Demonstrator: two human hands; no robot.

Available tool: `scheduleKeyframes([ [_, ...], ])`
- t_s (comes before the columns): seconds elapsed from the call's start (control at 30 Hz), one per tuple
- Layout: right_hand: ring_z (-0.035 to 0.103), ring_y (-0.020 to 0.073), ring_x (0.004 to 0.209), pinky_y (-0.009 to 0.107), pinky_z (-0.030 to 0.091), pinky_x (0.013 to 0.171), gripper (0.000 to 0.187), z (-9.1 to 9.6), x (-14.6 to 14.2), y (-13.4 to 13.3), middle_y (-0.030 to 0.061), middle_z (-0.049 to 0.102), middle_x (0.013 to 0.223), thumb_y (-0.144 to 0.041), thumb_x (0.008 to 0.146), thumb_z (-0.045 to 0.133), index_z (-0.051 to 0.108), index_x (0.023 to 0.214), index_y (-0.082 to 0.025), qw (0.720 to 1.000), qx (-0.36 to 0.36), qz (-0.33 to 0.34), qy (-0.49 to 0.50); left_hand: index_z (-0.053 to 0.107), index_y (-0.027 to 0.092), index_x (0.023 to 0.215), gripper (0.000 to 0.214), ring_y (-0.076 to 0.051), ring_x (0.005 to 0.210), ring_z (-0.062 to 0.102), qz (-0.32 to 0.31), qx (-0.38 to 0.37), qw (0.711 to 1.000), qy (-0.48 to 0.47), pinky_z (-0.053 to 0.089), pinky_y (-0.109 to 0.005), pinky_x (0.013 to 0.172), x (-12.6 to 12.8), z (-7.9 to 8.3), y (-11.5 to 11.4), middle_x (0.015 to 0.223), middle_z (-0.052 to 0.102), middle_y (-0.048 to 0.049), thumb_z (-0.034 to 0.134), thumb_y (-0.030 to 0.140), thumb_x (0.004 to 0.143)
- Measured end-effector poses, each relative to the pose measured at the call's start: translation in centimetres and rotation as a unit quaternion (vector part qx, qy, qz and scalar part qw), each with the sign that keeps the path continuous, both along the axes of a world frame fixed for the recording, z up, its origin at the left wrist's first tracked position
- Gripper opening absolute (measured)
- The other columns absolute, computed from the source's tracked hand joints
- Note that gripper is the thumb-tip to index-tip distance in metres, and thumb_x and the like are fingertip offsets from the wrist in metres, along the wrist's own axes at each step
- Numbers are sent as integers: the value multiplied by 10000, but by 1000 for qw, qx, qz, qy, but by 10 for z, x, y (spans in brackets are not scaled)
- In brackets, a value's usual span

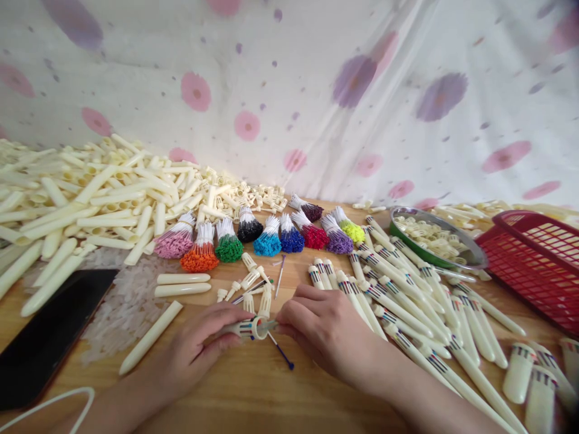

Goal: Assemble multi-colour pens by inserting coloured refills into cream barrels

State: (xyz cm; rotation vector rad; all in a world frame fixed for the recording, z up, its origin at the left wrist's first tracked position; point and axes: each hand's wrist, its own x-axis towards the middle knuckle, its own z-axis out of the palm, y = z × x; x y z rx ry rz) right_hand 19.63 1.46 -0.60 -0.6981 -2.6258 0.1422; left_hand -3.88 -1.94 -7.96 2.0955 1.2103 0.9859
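My left hand (187,349) is closed around a cream pen barrel (248,328) with coloured stripes, lying low over the wooden table (253,392). My right hand (323,325) pinches at the barrel's open end, fingers pressed together on something I cannot make out. A blue-tipped refill (281,352) lies on the table just below the barrel. Beyond the hands stand several bundles of coloured refills (266,238): pink, orange, green, black, blue, red, purple, yellow. Small cream inserts (251,280) lie scattered in front of the bundles.
A big heap of cream barrels (85,193) fills the left. Assembled striped pens (407,301) lie in a pile at the right. A green bowl (402,238) of small parts and a red basket (538,265) stand far right. A black phone (49,334) lies at the left.
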Motion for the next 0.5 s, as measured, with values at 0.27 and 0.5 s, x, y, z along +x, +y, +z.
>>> scheduleKeyframes([
  [0.27, 509, 171, 655, 286, 360, 534, 286, 12, 5, -5, 70, 625, 749, -115, 943, 321, 582, 825, -123, 994, 96, 46, -30, 652, 283, 1012, 261, -180, 927, 652, -8, 4, 999, -45, 506, -292, 866, 1, 3, 1, 970, 702, -9, 585, 148, 800],
  [0.5, 586, 123, 723, 210, 450, 624, 99, 15, 6, -14, 37, 648, 846, -235, 931, 460, 500, 981, -160, 981, -156, 6, 118, 634, 274, 979, 215, -182, 899, 634, -6, 12, 998, -68, 508, -279, 822, 2, 2, 2, 920, 683, -5, 585, 161, 804],
])
